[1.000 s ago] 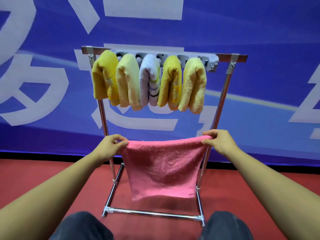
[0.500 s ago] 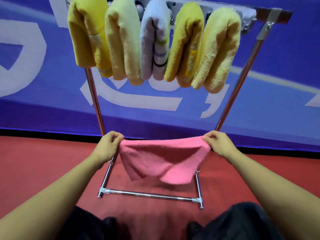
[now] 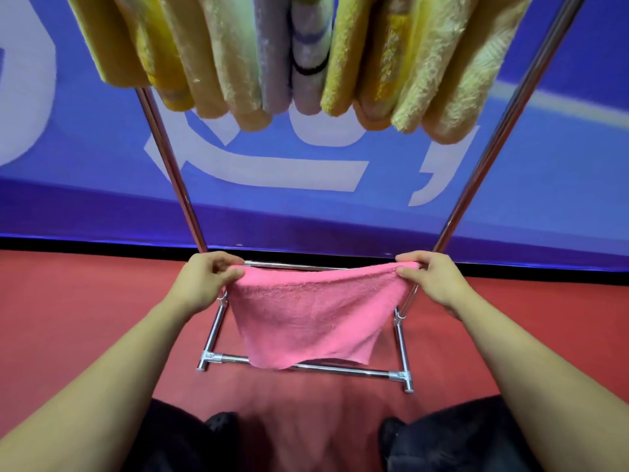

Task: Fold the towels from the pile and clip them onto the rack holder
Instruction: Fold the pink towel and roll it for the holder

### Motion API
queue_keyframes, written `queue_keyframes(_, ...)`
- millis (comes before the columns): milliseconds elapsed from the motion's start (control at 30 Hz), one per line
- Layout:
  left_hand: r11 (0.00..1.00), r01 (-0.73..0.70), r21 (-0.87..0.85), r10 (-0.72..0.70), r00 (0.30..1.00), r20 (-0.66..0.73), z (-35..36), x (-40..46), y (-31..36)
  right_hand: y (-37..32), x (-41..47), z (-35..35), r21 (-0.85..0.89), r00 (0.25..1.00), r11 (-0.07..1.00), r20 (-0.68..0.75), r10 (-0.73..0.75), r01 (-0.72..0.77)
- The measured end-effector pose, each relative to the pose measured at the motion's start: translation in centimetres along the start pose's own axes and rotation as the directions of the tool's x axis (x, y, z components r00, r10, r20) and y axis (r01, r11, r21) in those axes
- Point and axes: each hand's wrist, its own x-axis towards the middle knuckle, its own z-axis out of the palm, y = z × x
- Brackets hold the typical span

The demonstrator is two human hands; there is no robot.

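A blue banner [image 3: 340,206] with white lettering is filling the background, and a red floor [image 3: 68,318] is running beneath it. The chrome rack [image 3: 177,185] is standing on that floor, its two uprights slanting up and out of the picture and its base bars [image 3: 340,368] lying flat on the red surface. Five folded towels [image 3: 272,56] are hanging side by side along the top edge: yellow ones on both flanks, a white striped one in the middle; their clips are lying outside the picture. The pink towel [image 3: 313,318] is hanging in the air in front of the rack's lower frame, stretched between both hands, its lower edge covering part of the front base bar. The left hand [image 3: 200,284] is pinching the towel's upper left corner between thumb and curled fingers. The right hand [image 3: 432,281] is pinching the upper right corner the same way. Dark trouser knees [image 3: 459,437] are showing at the bottom edge
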Motion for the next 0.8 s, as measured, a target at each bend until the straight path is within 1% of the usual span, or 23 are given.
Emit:
queue_keyframes(67,0.99,-0.012,0.143,0.006,0.999,0.039,0.3,0.2,-0.6,0.3,0.3,-0.4,-0.129,0.998,0.99,0.017,-0.055,0.057)
queue_keyframes(167,0.97,-0.038,0.239,0.007,0.992,0.128,1.2,0.2,-0.8,0.8,0.4,-0.7,-0.237,0.996,0.967,0.045,-0.081,0.09)
queue_keyframes(267,0.955,-0.072,0.288,0.01,0.978,0.211,1.6,-0.1,-0.7,1.3,0.3,-0.9,-0.271,0.997,0.96,0.067,-0.047,0.064)
queue_keyframes(367,0.945,-0.063,0.32,-0.02,0.968,0.249,1.6,-0.1,-0.9,1.8,0.2,-1.0,-0.286,0.996,0.957,0.086,-0.032,0.056)
queue_keyframes(433,0.956,-0.042,0.289,-0.042,0.96,0.278,1.8,-0.3,-0.9,1.8,0.1,-1.0,-0.288,0.996,0.955,0.072,-0.043,0.062)
queue_keyframes(467,0.97,-0.015,0.242,-0.055,0.958,0.28,1.9,-0.4,-1.0,1.8,0.1,-1.1,-0.288,0.997,0.956,0.061,-0.047,0.063)
queue_keyframes(567,0.997,0.074,-0.001,-0.072,0.969,0.235,1.7,-0.5,-1.2,1.7,-0.2,-1.5,-0.256,0.998,0.965,0.03,-0.055,0.061)
queue_keyframes(633,0.987,0.079,-0.141,-0.048,0.976,0.212,1.4,-0.6,-1.0,1.6,-0.4,-1.7,-0.209,0.998,0.976,0.017,-0.066,0.068)
queue_keyframes(667,0.98,0.077,-0.182,-0.038,0.977,0.21,1.3,-0.7,-0.9,1.5,-0.6,-1.9,-0.181,0.998,0.981,0.01,-0.065,0.066)
queue_keyframes(733,0.977,0.065,-0.201,-0.019,0.975,0.223,1.2,-0.8,-0.6,1.5,-0.7,-2.1,-0.15,0.998,0.987,-0.008,-0.058,0.057)
queue_keyframes(800,0.983,0.051,-0.174,-0.01,0.974,0.227,1.3,-0.9,-0.5,1.7,-0.7,-2.3,-0.156,0.999,0.987,-0.007,-0.046,0.044)
